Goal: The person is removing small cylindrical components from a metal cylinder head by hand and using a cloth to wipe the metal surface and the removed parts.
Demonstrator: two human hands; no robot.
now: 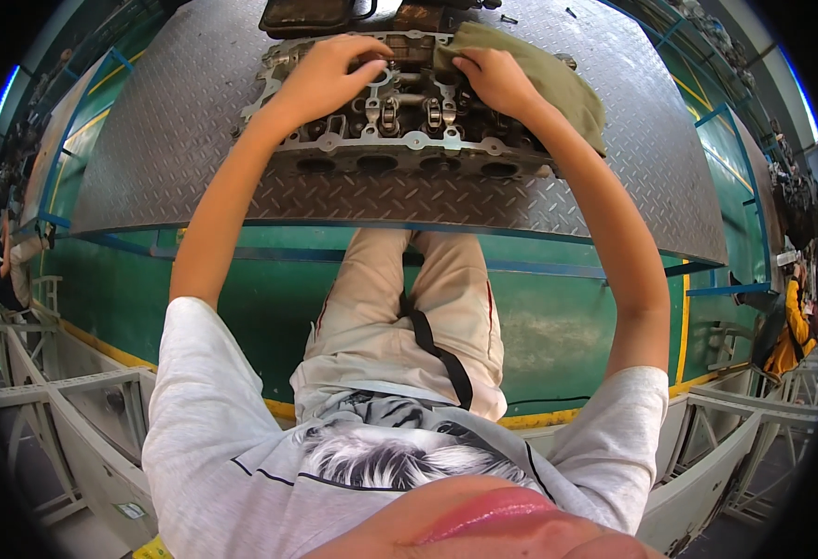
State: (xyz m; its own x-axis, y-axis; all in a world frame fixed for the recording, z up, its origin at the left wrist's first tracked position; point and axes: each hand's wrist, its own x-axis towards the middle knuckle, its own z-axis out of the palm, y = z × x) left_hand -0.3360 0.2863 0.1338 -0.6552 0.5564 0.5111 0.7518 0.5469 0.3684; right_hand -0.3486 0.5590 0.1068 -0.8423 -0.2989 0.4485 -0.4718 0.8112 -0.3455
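Bare forearms (232, 196) stretched forward, left hand (342, 63) loosely curled, right hand (498, 80) bent inward, back up

I read the casting (416, 143) as metal: dark, oily-looking recesses, brighter smooth edge faces. Tabletop (166, 140): metal, raised tread pattern, dull sheen. Rag (558, 88): cloth, matt, softly creased. I see the floor (558, 345) as smooth, faintly glossy; shirt (208, 401), matt cloth.
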